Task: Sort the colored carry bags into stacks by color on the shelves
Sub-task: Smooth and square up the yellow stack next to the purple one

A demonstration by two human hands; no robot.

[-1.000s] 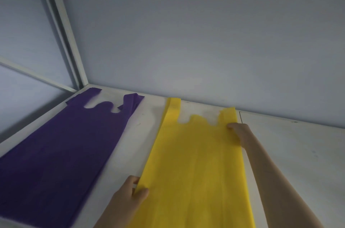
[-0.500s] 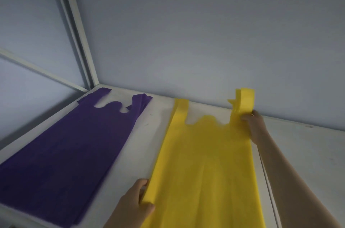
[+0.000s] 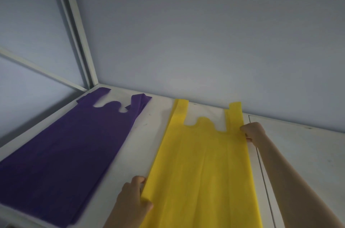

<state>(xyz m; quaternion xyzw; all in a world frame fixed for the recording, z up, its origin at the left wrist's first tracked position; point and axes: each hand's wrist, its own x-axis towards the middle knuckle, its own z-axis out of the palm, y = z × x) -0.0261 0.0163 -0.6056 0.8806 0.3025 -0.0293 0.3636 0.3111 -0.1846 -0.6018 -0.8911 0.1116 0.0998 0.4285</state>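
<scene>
Both hands hold a yellow carry bag [image 3: 203, 162] flat on the white shelf [image 3: 149, 134], beside a purple one.

The left hand [image 3: 132, 199] pinches the yellow bag's near left edge, thumb on top and fingers curled under the fold; the right hand [image 3: 253, 132] grips the bag's right edge just below the right handle strap, fingers closed on the fabric, though how far they wrap under it is hard to tell from this angle; the yellow bag lies lengthwise with its two handle straps pointing to the grey back wall [image 3: 205, 41], its near end running out of view at the bottom; the purple bag [image 3: 61, 149] lies flat to the left, apart from the yellow one, a strip of bare shelf between them, its handles near the corner by the metal upright [image 3: 78, 32].
</scene>
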